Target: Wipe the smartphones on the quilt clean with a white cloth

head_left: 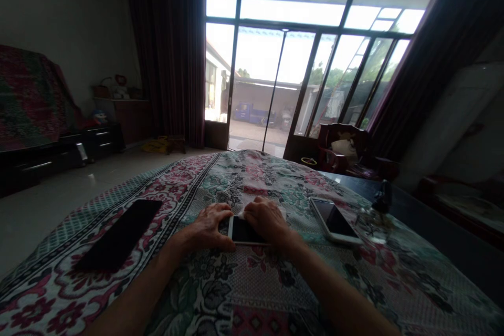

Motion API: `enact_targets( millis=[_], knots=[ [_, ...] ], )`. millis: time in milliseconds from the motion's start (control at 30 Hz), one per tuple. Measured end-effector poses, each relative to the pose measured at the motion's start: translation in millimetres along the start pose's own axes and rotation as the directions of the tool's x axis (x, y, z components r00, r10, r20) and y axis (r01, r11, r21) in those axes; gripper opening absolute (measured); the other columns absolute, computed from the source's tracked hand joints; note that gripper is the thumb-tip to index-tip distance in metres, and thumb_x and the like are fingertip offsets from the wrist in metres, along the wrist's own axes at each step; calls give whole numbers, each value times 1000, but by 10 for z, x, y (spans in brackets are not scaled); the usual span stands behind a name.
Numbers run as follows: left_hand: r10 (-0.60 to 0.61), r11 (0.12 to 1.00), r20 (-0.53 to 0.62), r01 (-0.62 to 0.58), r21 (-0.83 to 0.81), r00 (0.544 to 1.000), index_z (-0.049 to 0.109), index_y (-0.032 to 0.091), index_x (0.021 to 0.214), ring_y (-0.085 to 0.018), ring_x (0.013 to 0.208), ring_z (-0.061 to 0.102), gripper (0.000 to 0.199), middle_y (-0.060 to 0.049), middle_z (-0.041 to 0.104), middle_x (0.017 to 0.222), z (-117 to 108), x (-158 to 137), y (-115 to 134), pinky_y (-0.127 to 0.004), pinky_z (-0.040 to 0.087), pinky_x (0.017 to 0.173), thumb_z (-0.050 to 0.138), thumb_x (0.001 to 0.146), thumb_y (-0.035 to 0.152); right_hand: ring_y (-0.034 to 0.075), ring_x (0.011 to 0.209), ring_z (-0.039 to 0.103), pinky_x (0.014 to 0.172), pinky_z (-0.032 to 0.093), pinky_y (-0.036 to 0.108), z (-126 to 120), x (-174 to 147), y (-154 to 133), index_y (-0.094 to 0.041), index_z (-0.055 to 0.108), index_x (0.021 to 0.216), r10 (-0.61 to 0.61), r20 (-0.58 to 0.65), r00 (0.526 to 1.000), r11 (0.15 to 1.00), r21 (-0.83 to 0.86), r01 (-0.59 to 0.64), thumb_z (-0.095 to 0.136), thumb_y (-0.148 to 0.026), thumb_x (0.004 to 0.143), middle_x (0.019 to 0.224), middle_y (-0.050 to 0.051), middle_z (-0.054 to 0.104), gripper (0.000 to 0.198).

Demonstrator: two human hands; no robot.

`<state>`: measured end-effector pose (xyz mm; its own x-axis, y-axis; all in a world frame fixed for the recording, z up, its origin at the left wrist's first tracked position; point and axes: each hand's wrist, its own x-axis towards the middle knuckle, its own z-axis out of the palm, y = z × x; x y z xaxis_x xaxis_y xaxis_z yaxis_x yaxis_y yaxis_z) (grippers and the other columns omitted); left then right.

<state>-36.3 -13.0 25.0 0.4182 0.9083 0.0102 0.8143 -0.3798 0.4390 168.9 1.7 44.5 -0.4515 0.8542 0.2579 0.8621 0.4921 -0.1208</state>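
Note:
A white-edged smartphone (pixel 244 232) lies flat, dark screen up, on the patterned cloth in front of me. My left hand (pixel 210 224) grips its left end, thumb at the near edge and fingers at the far edge. Over the phone's right part, my right hand (pixel 268 219) is closed with its fingers curled down onto a white wipe (pixel 282 213), of which only small bits show beside the hand. The right hand hides much of the screen.
A black flat slab-like phone or case (pixel 120 235) lies to the left. Another white smartphone (pixel 334 220) rests to the right, beside a clear glass-like object (pixel 372 223) and a small dark object (pixel 382 197). A floral tablecloth (pixel 252 283) covers the table; a wooden chair (pixel 340 144) stands beyond.

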Motion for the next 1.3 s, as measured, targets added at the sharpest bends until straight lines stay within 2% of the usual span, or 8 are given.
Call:
enact_targets(
  millis=[200, 400, 600, 700, 800, 967, 1133, 1300],
  knots=[
    [-2, 1000, -10, 2, 2, 1000, 54, 25, 132, -34, 142, 27, 81, -7, 40, 151, 15, 2, -12, -44, 25, 116, 75, 60, 56, 17, 87, 58, 80, 34, 28, 58, 48, -120, -22, 72, 88, -71, -2, 997, 997, 12, 72, 52, -29, 91, 92, 4, 66, 21],
    [-9, 1000, 21, 8, 24, 1000, 54, 23, 132, -34, 143, 24, 82, -9, 36, 154, -7, 8, -10, -45, 23, 116, 76, 60, 57, 19, 87, 59, 74, 35, 28, -261, 5, 97, -20, 74, 90, 85, 169, 982, 996, -26, -81, 57, -24, 84, 94, 7, 69, 19],
    [-22, 1000, 29, 21, 14, 999, 54, 22, 132, -32, 144, 24, 83, -9, 35, 154, -38, -8, 31, -45, 23, 117, 76, 61, 57, 18, 77, 59, 67, 35, 27, -424, -60, 392, -20, 74, 80, 163, 224, 961, 987, -38, -158, 62, -20, 78, 81, 5, 69, 12],
    [-32, 999, 32, 32, 19, 999, 54, 21, 132, -32, 144, 24, 83, -10, 35, 154, -40, -7, 38, -44, 23, 117, 77, 61, 56, 18, 80, 59, 69, 35, 27, -341, -53, 293, -21, 74, 85, 127, 185, 974, 992, -23, -125, 58, -23, 83, 87, 6, 69, 16],
    [-34, 999, 33, 33, 30, 999, 53, 21, 133, -33, 144, 23, 84, -11, 34, 154, -29, 1, 26, -44, 23, 117, 77, 61, 56, 17, 80, 58, 71, 35, 27, -188, -34, 104, -20, 74, 84, 34, 85, 996, 999, -11, -34, 56, -28, 87, 90, 7, 68, 20],
    [-29, 998, 28, 27, 49, 999, 52, 18, 135, -33, 143, 24, 86, -12, 34, 154, -4, 13, 4, -43, 23, 117, 75, 61, 57, 15, 82, 57, 76, 35, 27, -2, -17, -89, -22, 73, 89, -101, 12, 995, 994, 46, 101, 56, -31, 90, 90, 5, 66, 20],
    [-25, 999, 28, 24, 42, 999, 53, 19, 134, -33, 143, 24, 85, -11, 35, 154, -12, 9, 10, -43, 23, 117, 75, 61, 57, 16, 83, 59, 72, 37, 26, -128, -15, -2, -22, 74, 93, -43, 125, 991, 997, 69, 34, 61, -31, 85, 94, 6, 68, 18],
    [-16, 999, 22, 15, 30, 1000, 54, 24, 131, -33, 143, 25, 81, -8, 37, 153, -18, -1, 11, -43, 24, 116, 75, 60, 57, 14, 73, 59, 61, 36, 23, -381, -39, 368, -23, 75, 87, 77, 323, 943, 993, 59, -101, 68, -30, 77, 82, 2, 71, 14]
  ],
)
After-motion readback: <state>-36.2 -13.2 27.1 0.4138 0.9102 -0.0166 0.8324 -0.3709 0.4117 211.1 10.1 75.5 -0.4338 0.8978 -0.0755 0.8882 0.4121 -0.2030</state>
